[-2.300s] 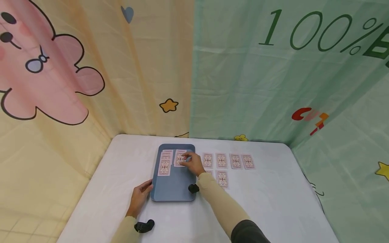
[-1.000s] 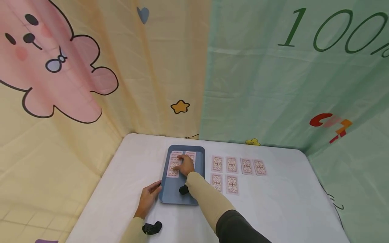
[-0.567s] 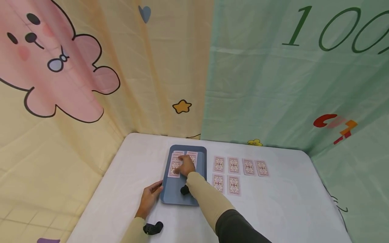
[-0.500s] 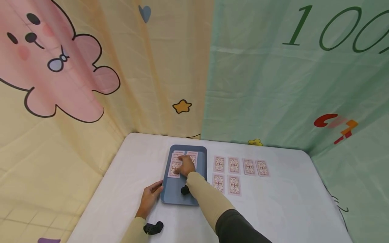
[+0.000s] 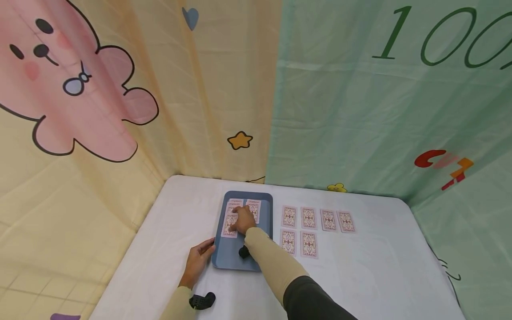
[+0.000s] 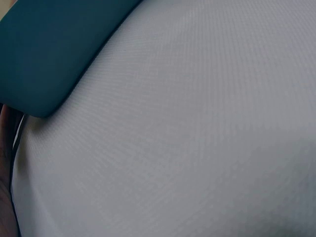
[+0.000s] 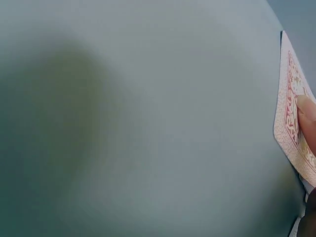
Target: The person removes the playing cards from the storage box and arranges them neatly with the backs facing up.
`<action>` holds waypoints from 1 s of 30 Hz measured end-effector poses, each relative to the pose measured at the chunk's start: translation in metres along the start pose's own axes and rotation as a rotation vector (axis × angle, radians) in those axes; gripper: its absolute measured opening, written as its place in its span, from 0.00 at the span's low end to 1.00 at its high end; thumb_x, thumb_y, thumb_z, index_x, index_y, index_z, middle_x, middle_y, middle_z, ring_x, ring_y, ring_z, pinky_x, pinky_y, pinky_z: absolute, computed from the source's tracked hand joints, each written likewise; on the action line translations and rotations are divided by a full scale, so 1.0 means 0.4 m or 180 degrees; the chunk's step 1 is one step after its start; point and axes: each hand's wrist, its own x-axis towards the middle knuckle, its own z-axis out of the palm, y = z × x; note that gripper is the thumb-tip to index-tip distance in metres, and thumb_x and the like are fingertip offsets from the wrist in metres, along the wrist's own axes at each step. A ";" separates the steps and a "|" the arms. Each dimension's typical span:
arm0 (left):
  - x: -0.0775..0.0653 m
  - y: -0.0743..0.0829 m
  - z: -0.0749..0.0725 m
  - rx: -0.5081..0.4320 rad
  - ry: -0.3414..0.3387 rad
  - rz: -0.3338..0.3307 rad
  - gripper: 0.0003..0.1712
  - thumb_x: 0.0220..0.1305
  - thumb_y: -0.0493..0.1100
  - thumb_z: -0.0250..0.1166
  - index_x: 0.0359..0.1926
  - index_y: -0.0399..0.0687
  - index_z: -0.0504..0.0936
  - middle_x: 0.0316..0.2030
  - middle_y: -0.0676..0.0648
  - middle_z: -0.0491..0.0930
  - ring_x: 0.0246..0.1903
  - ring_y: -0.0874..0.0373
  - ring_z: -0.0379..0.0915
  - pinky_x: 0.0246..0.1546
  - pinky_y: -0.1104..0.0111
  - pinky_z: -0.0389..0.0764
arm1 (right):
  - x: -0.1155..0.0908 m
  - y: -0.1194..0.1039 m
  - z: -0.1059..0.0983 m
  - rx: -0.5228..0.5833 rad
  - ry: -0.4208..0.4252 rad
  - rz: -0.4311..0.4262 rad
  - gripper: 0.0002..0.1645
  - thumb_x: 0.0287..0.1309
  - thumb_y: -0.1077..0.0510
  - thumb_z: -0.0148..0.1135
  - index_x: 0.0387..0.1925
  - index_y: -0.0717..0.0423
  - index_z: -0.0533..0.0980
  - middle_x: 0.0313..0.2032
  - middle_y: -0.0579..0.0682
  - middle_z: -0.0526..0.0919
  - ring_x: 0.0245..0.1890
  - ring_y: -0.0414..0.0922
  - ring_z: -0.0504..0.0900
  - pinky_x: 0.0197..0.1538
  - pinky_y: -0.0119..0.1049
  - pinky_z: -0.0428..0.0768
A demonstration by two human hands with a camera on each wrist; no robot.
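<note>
My right hand [image 5: 243, 220] is over the blue-grey tray [image 5: 228, 258], its thumb and fingers spread and pressing on a face-down playing card [image 5: 228, 224] in the left column. In the right wrist view, the thumb [image 7: 308, 116] lies flat on a card's red-patterned back [image 7: 289, 106]. Above that card, others [image 5: 235, 202] overlap in a column. A second short column of cards [image 5: 254, 213] lies beside it at the tray's upper right. My left hand [image 5: 196, 261] touches the tray's left side with extended fingers; the left wrist view has the tray's corner [image 6: 54, 54].
Right of the tray, face-down cards lie on the white tabletop [image 5: 372, 262]: several in a back row [image 5: 308, 218] and two in a front row [image 5: 309, 244]. Patterned curtains [image 5: 208, 89] close in the table behind and at the sides.
The right hand first set a card in the right column, then moved left to the other column. In the last half second it has slid that column's front card slightly toward me.
</note>
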 end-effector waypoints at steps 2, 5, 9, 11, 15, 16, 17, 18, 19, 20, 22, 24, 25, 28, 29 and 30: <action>0.001 0.000 0.001 -0.0004 0.0005 -0.0004 0.21 0.68 0.34 0.58 0.59 0.28 0.73 0.58 0.32 0.74 0.59 0.40 0.70 0.58 0.57 0.73 | -0.001 0.001 -0.001 -0.0003 0.0018 -0.0039 0.34 0.36 0.59 0.81 0.50 0.57 0.79 0.48 0.56 0.75 0.47 0.52 0.75 0.59 0.47 0.74; 0.002 -0.001 0.003 0.0015 -0.0008 0.0009 0.21 0.68 0.35 0.58 0.59 0.28 0.73 0.58 0.32 0.74 0.59 0.40 0.70 0.58 0.58 0.73 | -0.001 0.003 0.000 0.0009 0.0034 -0.0091 0.31 0.37 0.60 0.81 0.48 0.56 0.78 0.47 0.54 0.76 0.48 0.50 0.75 0.60 0.46 0.72; 0.003 0.001 0.005 -0.0003 -0.0031 0.0011 0.22 0.68 0.35 0.59 0.59 0.28 0.73 0.58 0.32 0.74 0.59 0.41 0.70 0.58 0.58 0.73 | -0.005 0.006 0.001 0.0111 0.0025 -0.0098 0.28 0.39 0.61 0.80 0.45 0.55 0.77 0.43 0.51 0.78 0.44 0.49 0.75 0.55 0.45 0.75; 0.002 0.003 0.005 -0.0027 -0.0041 0.0021 0.22 0.67 0.35 0.59 0.59 0.27 0.73 0.57 0.31 0.74 0.59 0.40 0.70 0.57 0.60 0.74 | -0.009 0.006 0.001 0.0192 0.0027 -0.0115 0.27 0.40 0.62 0.79 0.44 0.55 0.76 0.42 0.51 0.79 0.43 0.49 0.75 0.51 0.45 0.76; -0.001 0.005 0.004 -0.0022 -0.0053 0.0038 0.21 0.67 0.35 0.58 0.59 0.27 0.73 0.57 0.31 0.74 0.59 0.40 0.70 0.56 0.61 0.75 | -0.019 0.007 0.003 0.0344 0.0046 -0.0179 0.21 0.46 0.61 0.75 0.43 0.54 0.77 0.40 0.50 0.81 0.41 0.48 0.75 0.46 0.43 0.77; 0.000 0.006 0.004 -0.0024 -0.0053 0.0022 0.21 0.68 0.34 0.58 0.59 0.27 0.73 0.57 0.31 0.74 0.59 0.40 0.70 0.57 0.61 0.75 | -0.021 0.008 0.003 0.0381 0.0055 -0.0199 0.19 0.48 0.61 0.74 0.43 0.54 0.78 0.39 0.50 0.80 0.40 0.47 0.75 0.43 0.41 0.77; 0.000 0.005 0.003 -0.0016 -0.0052 0.0018 0.21 0.68 0.34 0.58 0.59 0.27 0.73 0.58 0.31 0.74 0.60 0.41 0.69 0.57 0.61 0.75 | -0.023 0.009 0.004 0.0422 0.0068 -0.0227 0.17 0.49 0.62 0.73 0.43 0.54 0.78 0.37 0.50 0.80 0.37 0.46 0.75 0.41 0.39 0.76; 0.001 0.004 0.003 -0.0010 -0.0053 0.0018 0.22 0.68 0.34 0.58 0.59 0.27 0.73 0.58 0.31 0.74 0.60 0.41 0.69 0.58 0.60 0.74 | -0.024 0.010 0.004 0.0467 0.0074 -0.0241 0.16 0.51 0.62 0.71 0.42 0.55 0.79 0.35 0.49 0.80 0.35 0.45 0.74 0.38 0.37 0.75; 0.001 0.003 0.003 -0.0005 -0.0052 0.0020 0.22 0.68 0.34 0.58 0.60 0.27 0.73 0.58 0.31 0.73 0.60 0.41 0.69 0.58 0.59 0.73 | -0.026 0.010 0.003 0.0513 0.0077 -0.0250 0.14 0.52 0.62 0.70 0.42 0.55 0.79 0.33 0.48 0.79 0.32 0.44 0.73 0.35 0.35 0.74; 0.002 0.002 0.003 -0.0009 -0.0045 0.0003 0.22 0.67 0.34 0.58 0.60 0.28 0.73 0.59 0.32 0.73 0.61 0.41 0.68 0.59 0.58 0.72 | -0.028 0.011 0.003 0.0547 0.0077 -0.0257 0.12 0.53 0.63 0.69 0.41 0.55 0.79 0.31 0.48 0.78 0.30 0.43 0.72 0.32 0.34 0.73; 0.003 0.000 0.002 0.0012 -0.0036 0.0024 0.22 0.68 0.35 0.58 0.60 0.27 0.73 0.59 0.31 0.73 0.61 0.40 0.68 0.59 0.57 0.72 | -0.031 0.012 0.000 0.0643 0.0083 -0.0278 0.10 0.54 0.63 0.67 0.40 0.56 0.80 0.30 0.47 0.77 0.27 0.41 0.70 0.29 0.32 0.70; 0.004 -0.001 0.001 0.0018 -0.0017 0.0013 0.22 0.68 0.35 0.58 0.60 0.28 0.73 0.58 0.31 0.73 0.61 0.40 0.68 0.59 0.56 0.72 | -0.035 0.012 -0.003 0.0753 0.0096 -0.0278 0.09 0.56 0.64 0.66 0.40 0.56 0.80 0.30 0.47 0.78 0.27 0.41 0.70 0.29 0.31 0.70; 0.003 0.000 0.000 0.0023 -0.0008 0.0006 0.22 0.68 0.35 0.58 0.59 0.28 0.73 0.58 0.32 0.73 0.61 0.40 0.68 0.59 0.56 0.72 | -0.037 0.012 -0.005 0.0805 0.0113 -0.0284 0.09 0.56 0.64 0.66 0.41 0.56 0.80 0.30 0.47 0.79 0.27 0.41 0.71 0.29 0.31 0.70; 0.001 0.000 -0.002 0.0066 -0.0004 0.0016 0.22 0.68 0.36 0.59 0.60 0.28 0.73 0.58 0.32 0.73 0.61 0.40 0.68 0.59 0.57 0.72 | -0.045 0.014 -0.014 0.0951 0.0173 -0.0311 0.09 0.57 0.64 0.65 0.41 0.55 0.81 0.35 0.48 0.81 0.31 0.41 0.73 0.34 0.33 0.73; 0.001 -0.001 -0.002 0.0056 0.0005 -0.0016 0.22 0.68 0.36 0.59 0.60 0.30 0.73 0.58 0.33 0.74 0.61 0.41 0.68 0.60 0.57 0.72 | -0.048 0.016 -0.018 0.0985 0.0193 -0.0323 0.09 0.57 0.63 0.65 0.42 0.55 0.81 0.37 0.48 0.82 0.33 0.41 0.74 0.36 0.34 0.75; 0.001 -0.001 -0.002 0.0060 -0.0001 -0.0020 0.22 0.68 0.36 0.59 0.60 0.30 0.73 0.59 0.33 0.74 0.61 0.41 0.68 0.60 0.57 0.71 | -0.052 0.019 -0.022 0.1018 0.0205 -0.0340 0.09 0.57 0.63 0.65 0.42 0.56 0.82 0.38 0.49 0.82 0.34 0.42 0.75 0.38 0.35 0.76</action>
